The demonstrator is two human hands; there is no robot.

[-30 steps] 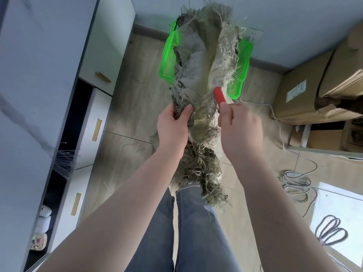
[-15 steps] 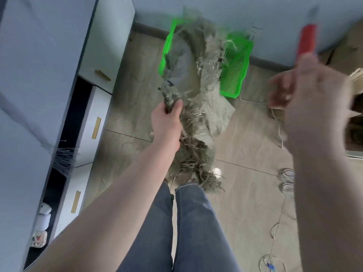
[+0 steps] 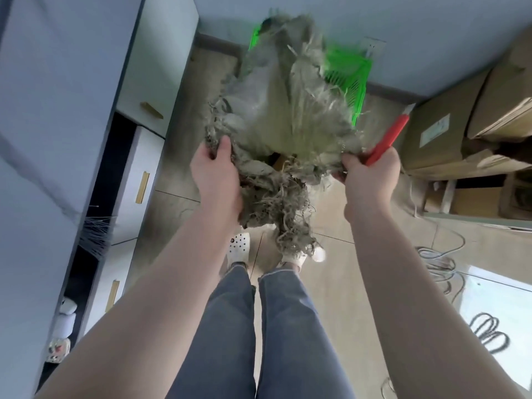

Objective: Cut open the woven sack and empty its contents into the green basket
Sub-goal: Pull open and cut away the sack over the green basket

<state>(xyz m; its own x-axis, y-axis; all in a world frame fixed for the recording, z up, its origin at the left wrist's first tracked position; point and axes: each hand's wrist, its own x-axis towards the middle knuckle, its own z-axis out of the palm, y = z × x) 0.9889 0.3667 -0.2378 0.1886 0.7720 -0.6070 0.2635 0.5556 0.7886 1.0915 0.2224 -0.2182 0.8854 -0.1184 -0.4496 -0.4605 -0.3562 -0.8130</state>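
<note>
A frayed grey-green woven sack (image 3: 283,110) hangs in the air in front of me, its far end over the green basket (image 3: 349,74) on the floor by the wall. My left hand (image 3: 217,171) grips the sack's near left edge. My right hand (image 3: 370,171) grips the near right edge together with a red-handled cutter (image 3: 388,138), whose blade end points up and right. Loose shredded strands (image 3: 283,214) dangle from the near edge between my hands. The sack hides most of the basket; what is inside either cannot be seen.
White cabinets with brass handles (image 3: 142,187) line the left side. Cardboard boxes (image 3: 449,131) are stacked at the right. Cables (image 3: 439,262) lie coiled on the floor at the right. My legs and white shoes (image 3: 239,249) are below the sack.
My right hand, which had swung up and away to the right with the cutter, has come back and taken hold of the sack's right edge. The sack is now spread between both hands.
</note>
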